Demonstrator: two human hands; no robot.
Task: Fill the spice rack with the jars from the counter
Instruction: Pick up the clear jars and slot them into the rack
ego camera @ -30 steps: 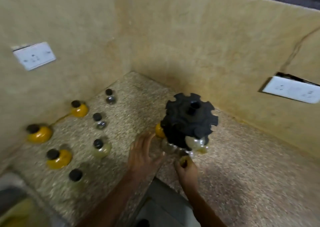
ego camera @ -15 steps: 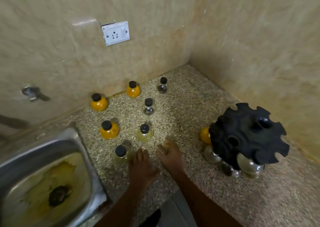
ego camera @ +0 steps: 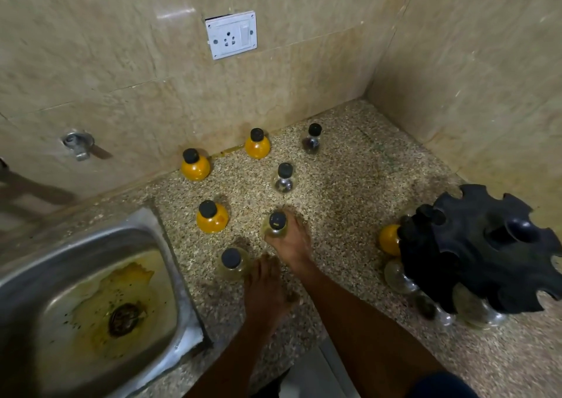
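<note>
On speckled granite counter [ego camera: 349, 184]: right hand [ego camera: 290, 241] curled around pale round glass jar with black cap [ego camera: 276, 225], jar upright on counter. Left hand [ego camera: 264, 286] flat, fingers spread, holding nothing, at 7 o'clock of that jar. Black notched plastic spice rack [ego camera: 483, 245] at 3 o'clock, well apart.

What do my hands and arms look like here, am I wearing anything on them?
Both forearms are bare, and so are the left hand and right hand: no gloves, rings, watch or bands show. A dark blue bit of clothing shows by the right arm at the bottom edge, perhaps a sleeve.
</note>
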